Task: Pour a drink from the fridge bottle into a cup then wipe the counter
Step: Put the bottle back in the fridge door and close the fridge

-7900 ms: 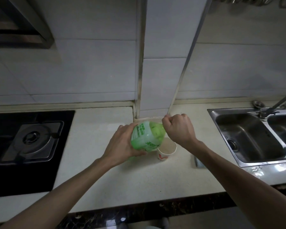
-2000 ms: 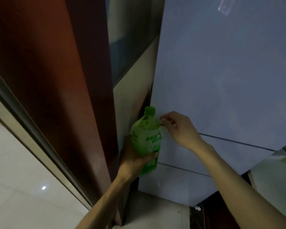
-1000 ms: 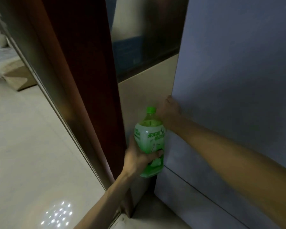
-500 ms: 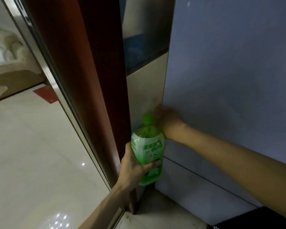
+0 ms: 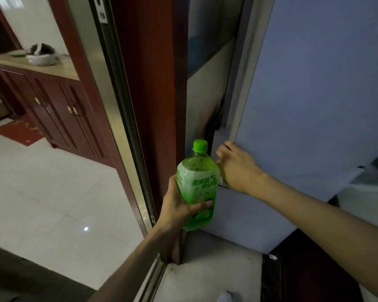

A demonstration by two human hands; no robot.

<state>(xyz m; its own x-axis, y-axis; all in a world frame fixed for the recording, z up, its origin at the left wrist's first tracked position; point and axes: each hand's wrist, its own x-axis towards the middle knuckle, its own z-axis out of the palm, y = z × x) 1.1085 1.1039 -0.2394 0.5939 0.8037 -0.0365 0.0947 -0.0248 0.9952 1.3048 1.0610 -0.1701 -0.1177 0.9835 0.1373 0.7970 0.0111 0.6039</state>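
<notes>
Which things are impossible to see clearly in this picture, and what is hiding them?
- Fridge interior, head view: hidden behind its door; only a narrow gap shows.
- Right hand fingertips: curled around the door edge.
- Green bottle lower label: covered by the left hand.
- Bowl contents on the cabinet: too small and dim.

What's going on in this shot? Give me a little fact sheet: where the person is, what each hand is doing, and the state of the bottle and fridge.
place: beside a blue-grey fridge, next to a red-brown door frame
left hand: wrapped around the green bottle, holding it upright
right hand: fingers hooked on the left edge of the fridge door
bottle: green cap on, pale green drink up to the shoulder
fridge door: edge pulled slightly away, a narrow gap showing
cup and counter: not in view
</notes>
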